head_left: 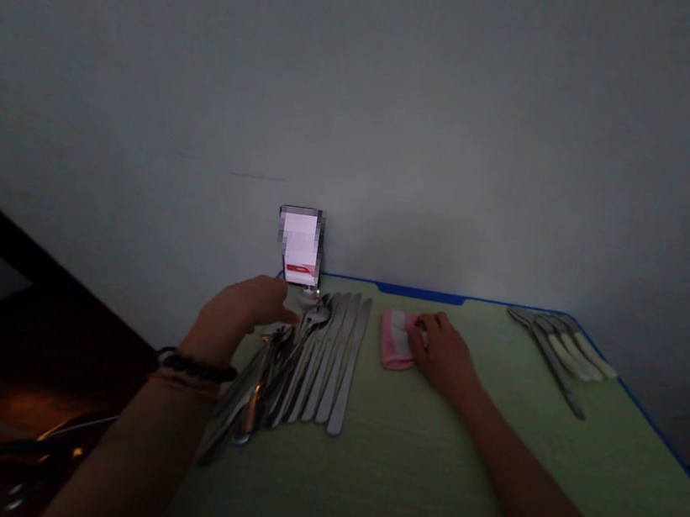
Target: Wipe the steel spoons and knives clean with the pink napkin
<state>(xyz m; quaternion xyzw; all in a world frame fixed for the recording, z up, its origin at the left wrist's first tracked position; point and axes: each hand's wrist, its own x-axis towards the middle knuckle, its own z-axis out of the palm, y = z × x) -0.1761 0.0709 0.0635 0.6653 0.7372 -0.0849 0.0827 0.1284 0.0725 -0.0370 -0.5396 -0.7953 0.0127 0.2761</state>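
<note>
Left hand [246,307] over cutlery [339,406], thumb spread, right hand [439,354] curled on cloth [394,345], grip unclear

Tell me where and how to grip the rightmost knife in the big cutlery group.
Probably best to grip the knife by its handle, from above and the right: the handle end points toward you, bare table lies right of it, and other knives crowd its left.

- Cloth [397,342]: pink and white, folded, flat on the bench [419,472], right of the knives.
- Knives [350,369]: silver, side by side, handles nearest.
- Spoons [316,316]: shiny metal, overlapping, left of the knives.
</note>
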